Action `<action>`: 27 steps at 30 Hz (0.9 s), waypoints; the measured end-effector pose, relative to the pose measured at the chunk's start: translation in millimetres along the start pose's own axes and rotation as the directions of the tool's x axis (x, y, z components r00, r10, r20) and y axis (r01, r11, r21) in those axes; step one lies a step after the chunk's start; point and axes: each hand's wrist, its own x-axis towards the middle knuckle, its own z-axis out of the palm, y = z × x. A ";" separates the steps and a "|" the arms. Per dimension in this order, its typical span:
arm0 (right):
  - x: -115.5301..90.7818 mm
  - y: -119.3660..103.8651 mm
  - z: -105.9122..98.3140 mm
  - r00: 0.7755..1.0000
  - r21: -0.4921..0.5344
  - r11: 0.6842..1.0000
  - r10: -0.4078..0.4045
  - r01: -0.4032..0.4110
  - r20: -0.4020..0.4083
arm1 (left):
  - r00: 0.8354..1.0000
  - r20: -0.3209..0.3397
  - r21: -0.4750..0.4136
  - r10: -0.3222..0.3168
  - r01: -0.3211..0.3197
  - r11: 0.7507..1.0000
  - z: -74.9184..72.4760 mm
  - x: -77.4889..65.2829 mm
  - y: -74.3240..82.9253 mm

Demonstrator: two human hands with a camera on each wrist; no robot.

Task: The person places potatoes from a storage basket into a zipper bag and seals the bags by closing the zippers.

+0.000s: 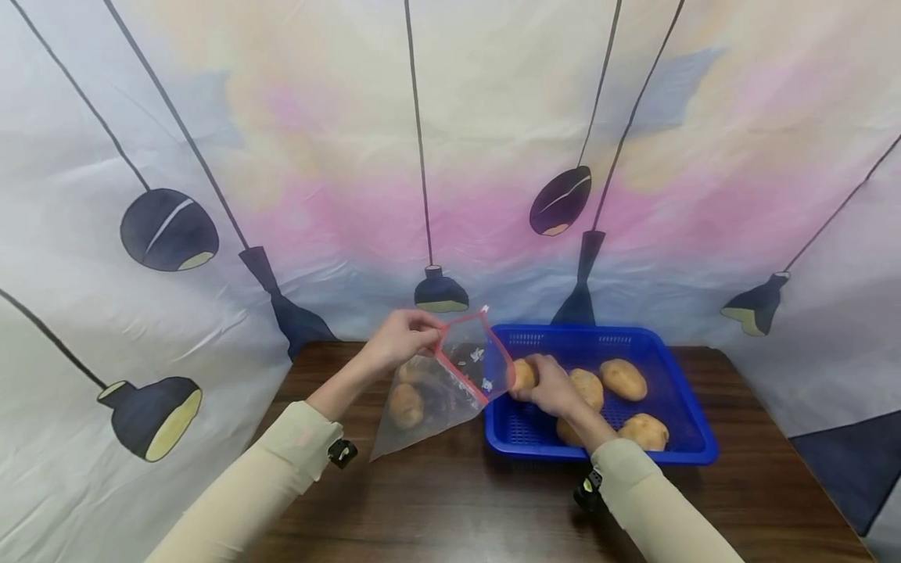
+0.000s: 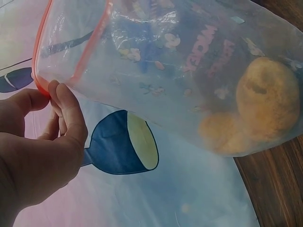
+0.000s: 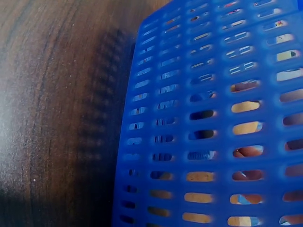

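A clear zip bag with a red zip edge hangs from my left hand, which pinches the red rim between thumb and fingers. Its mouth gapes towards the right. Two potatoes lie in the bottom of the bag; one potato shows clearly in the left wrist view. My right hand grips another potato right at the bag's mouth, over the left side of a blue basket. The basket wall hides most of this hand in the right wrist view.
Several potatoes sit in the basket, among them one potato at the back and one potato at the front right. The basket stands on a dark wooden table. Behind the table hangs a cloth printed with lamps.
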 end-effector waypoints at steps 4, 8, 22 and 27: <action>-0.9 0.8 2.1 1.000 -0.042 0.999 -0.013 0.013 -0.001 | 1.000 0.004 -0.002 0.006 -0.006 1.000 -0.4 0.1 -2.3; -2.9 0.6 3.6 1.000 -0.068 0.998 -0.010 0.010 -0.001 | 1.000 0.011 -0.009 0.018 -0.018 1.000 -0.9 0.6 -3.0; 2.4 1.0 4.5 1.000 -0.067 0.998 0.004 -0.005 -0.008 | 1.000 0.010 -0.040 0.015 -0.014 0.999 -2.7 1.1 -4.8; 2.5 1.3 4.3 1.000 -0.061 0.998 0.013 -0.012 0.010 | 1.000 0.009 -0.040 0.010 -0.009 0.999 -3.5 0.8 -4.8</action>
